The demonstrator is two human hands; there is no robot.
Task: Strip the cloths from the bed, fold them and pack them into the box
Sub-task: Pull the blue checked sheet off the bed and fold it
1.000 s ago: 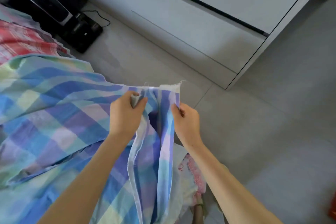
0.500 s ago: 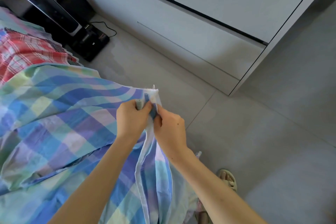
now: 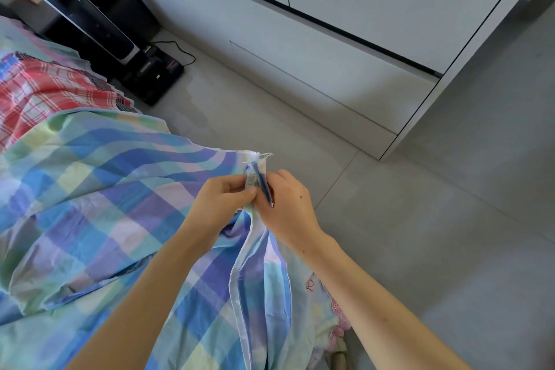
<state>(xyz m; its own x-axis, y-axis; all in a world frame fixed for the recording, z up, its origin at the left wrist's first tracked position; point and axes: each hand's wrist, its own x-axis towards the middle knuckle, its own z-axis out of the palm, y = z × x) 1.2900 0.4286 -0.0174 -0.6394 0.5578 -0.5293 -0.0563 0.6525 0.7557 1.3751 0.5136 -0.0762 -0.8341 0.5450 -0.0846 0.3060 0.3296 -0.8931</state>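
A large blue, green and lilac checked cloth (image 3: pixel 99 207) spreads over the bed at the left and hangs down in front of me. My left hand (image 3: pixel 223 200) and my right hand (image 3: pixel 286 204) are pressed together at its frayed top edge (image 3: pixel 258 159), both pinching the gathered corners. The doubled fabric falls between my forearms to the bottom of the frame. A red and white checked cloth (image 3: pixel 45 93) lies on the bed behind it. No box is in view.
A white wardrobe with drawers (image 3: pixel 345 48) runs across the back. Black electronic units (image 3: pixel 90 21) and a cable (image 3: pixel 180 54) sit on the floor at the upper left. Grey tiled floor (image 3: pixel 435 234) stretches to the right. A pink patterned garment (image 3: pixel 336 309) shows by my legs.
My right hand moved left and brought its corner of the checked cloth against the one in my left hand. The stretch of edge between them has closed into a fold.
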